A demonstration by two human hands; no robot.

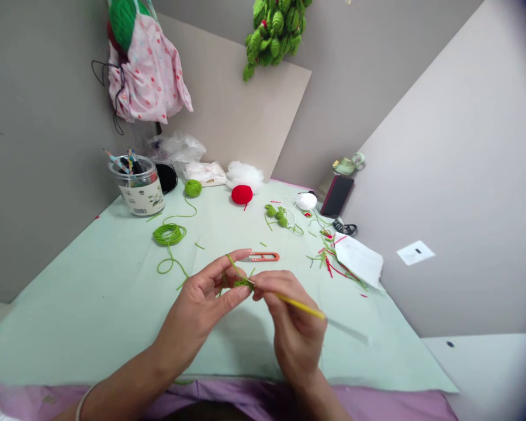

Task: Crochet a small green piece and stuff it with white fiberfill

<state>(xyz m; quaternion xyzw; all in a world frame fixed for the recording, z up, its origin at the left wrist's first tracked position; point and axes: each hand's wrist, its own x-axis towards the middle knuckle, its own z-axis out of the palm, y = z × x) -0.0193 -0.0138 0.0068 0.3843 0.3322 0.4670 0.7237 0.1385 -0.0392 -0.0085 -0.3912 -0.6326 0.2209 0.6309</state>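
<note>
Between thumb and fingers, my left hand pinches a small green crochet piece. A strand of green yarn loops over its raised index finger. My right hand is closed around a yellow-handled crochet hook, whose metal tip meets the crochet piece. Just beyond my fingers lie orange thread snips. From my left hand the yarn trails toward a loose green coil and a small green yarn ball.
At the back left stands a jar of pens. Red yarn, white stuffing and small green crochet pieces lie farther back. On the right are a phone, yarn scraps and white paper.
</note>
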